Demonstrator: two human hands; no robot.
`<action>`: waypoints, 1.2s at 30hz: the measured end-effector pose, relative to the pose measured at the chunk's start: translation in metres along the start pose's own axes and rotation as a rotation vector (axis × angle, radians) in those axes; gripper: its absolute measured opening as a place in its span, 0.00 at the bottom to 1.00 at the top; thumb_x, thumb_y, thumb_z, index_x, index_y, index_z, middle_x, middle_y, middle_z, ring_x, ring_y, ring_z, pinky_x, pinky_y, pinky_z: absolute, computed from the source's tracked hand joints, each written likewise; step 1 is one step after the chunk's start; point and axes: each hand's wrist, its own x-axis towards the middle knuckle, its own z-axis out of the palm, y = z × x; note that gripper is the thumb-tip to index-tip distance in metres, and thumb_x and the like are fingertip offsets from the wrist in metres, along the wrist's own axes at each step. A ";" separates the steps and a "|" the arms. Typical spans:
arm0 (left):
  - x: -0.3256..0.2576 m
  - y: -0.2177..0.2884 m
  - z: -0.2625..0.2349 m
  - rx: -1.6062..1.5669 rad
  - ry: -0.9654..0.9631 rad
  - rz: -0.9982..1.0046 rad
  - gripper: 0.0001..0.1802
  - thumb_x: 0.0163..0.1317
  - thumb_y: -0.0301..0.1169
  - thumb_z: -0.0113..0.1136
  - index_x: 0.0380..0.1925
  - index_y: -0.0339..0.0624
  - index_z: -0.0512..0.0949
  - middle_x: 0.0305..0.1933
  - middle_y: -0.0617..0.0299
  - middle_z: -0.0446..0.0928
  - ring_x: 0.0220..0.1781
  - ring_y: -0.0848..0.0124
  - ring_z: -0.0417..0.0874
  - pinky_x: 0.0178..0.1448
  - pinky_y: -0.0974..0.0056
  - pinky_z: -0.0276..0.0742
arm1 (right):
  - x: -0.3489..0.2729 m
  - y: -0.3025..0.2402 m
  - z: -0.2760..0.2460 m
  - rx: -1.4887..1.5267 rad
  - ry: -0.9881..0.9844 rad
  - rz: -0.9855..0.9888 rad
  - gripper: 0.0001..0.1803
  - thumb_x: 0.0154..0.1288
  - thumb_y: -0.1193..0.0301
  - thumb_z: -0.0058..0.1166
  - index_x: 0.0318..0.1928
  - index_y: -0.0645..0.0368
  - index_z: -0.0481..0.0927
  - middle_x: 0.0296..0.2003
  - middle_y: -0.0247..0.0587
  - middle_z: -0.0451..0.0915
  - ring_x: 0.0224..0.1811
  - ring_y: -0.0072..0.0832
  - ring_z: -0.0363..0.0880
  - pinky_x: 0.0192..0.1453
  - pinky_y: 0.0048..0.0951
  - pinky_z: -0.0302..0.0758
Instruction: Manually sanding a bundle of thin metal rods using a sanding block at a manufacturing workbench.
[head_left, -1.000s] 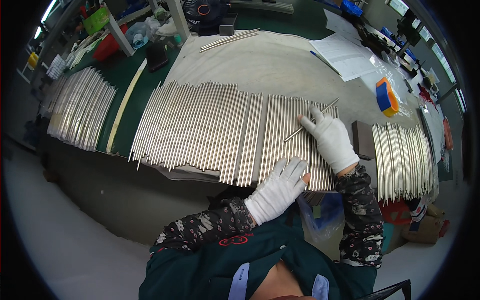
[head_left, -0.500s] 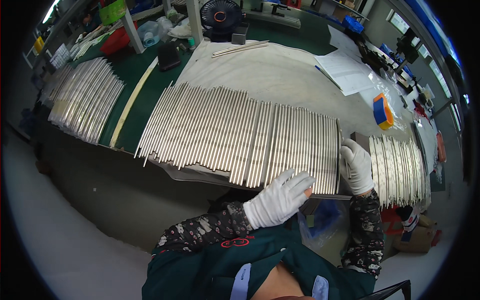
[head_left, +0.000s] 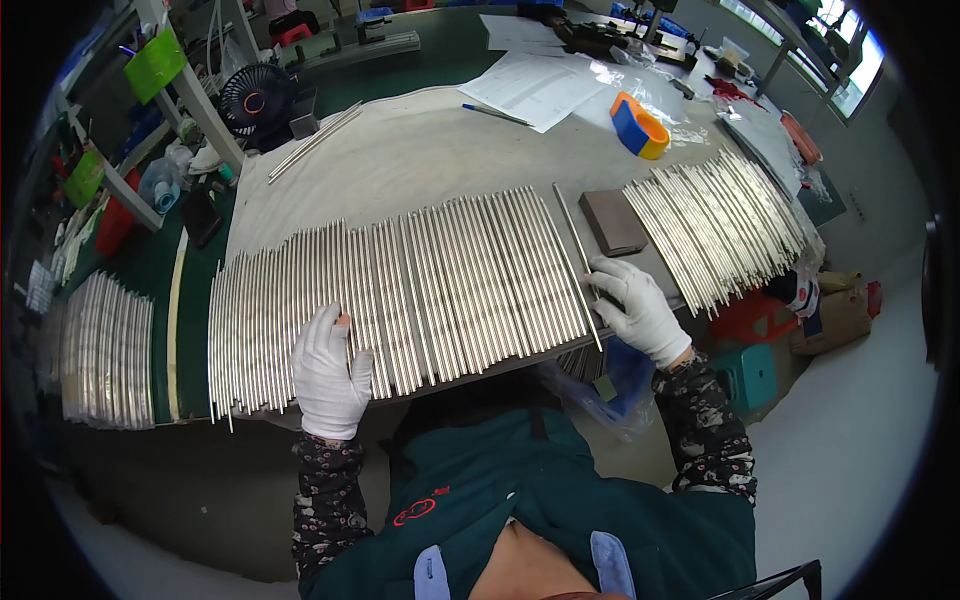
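Note:
A long row of slim silver metal rods point(head_left: 480, 285) lies side by side on the table, most reaching toward the front edge. My left hand point(head_left: 332, 375), in a white glove, rests over the near ends in the row's left half, fingers stretched and thumb apart. A single metal rod point(head_left: 573, 240) lies slightly apart at the row's right end. My right hand point(head_left: 640, 312), also gloved, is curled at that rod's lower part, thumb and fingers closed on it. Just beyond the right hand sits a brown-grey block point(head_left: 613, 222).
More rods point(head_left: 715, 230) lie to the right, and a wrapped bundle point(head_left: 108, 350) sits at far left. Behind are a blue and orange tape roll point(head_left: 638, 125), papers point(head_left: 540, 90), a few loose rods point(head_left: 313, 142) and a black fan point(head_left: 257, 100). A teal stool point(head_left: 745, 378) stands below right.
My view has turned to the right. My left hand has moved from the row's right part to its left half. My right hand stays by the right end, where one rod now lies apart.

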 end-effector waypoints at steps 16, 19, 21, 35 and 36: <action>0.003 0.003 0.001 0.015 0.002 -0.029 0.27 0.63 0.48 0.53 0.47 0.33 0.73 0.57 0.47 0.73 0.62 0.51 0.72 0.65 0.50 0.65 | -0.009 -0.018 0.008 -0.123 0.024 0.141 0.13 0.48 0.68 0.64 0.36 0.58 0.81 0.41 0.40 0.80 0.48 0.40 0.77 0.52 0.40 0.73; 0.003 0.003 0.001 -0.004 -0.013 -0.045 0.26 0.63 0.47 0.53 0.47 0.33 0.73 0.57 0.47 0.73 0.62 0.51 0.72 0.65 0.50 0.65 | -0.008 -0.022 0.007 -0.143 0.012 0.168 0.15 0.47 0.71 0.63 0.37 0.59 0.79 0.42 0.42 0.79 0.48 0.42 0.76 0.53 0.39 0.72; 0.003 0.004 0.000 0.008 -0.006 -0.037 0.26 0.63 0.46 0.54 0.47 0.33 0.73 0.57 0.47 0.73 0.62 0.51 0.72 0.65 0.50 0.65 | -0.007 -0.023 0.008 -0.152 0.013 0.180 0.14 0.47 0.71 0.63 0.37 0.59 0.79 0.42 0.42 0.79 0.48 0.41 0.76 0.54 0.39 0.72; 0.004 0.005 -0.001 0.027 -0.004 -0.040 0.24 0.60 0.42 0.57 0.46 0.31 0.74 0.57 0.46 0.73 0.61 0.50 0.72 0.64 0.50 0.66 | -0.011 -0.024 0.013 -0.232 0.052 0.132 0.16 0.48 0.72 0.62 0.41 0.59 0.78 0.42 0.43 0.78 0.48 0.42 0.76 0.52 0.40 0.72; 0.003 0.004 0.001 0.033 0.002 -0.038 0.24 0.59 0.42 0.57 0.46 0.31 0.74 0.57 0.46 0.73 0.61 0.50 0.72 0.64 0.50 0.66 | -0.012 -0.025 0.013 -0.229 0.053 0.122 0.16 0.48 0.72 0.62 0.41 0.59 0.78 0.43 0.43 0.78 0.48 0.42 0.76 0.52 0.40 0.72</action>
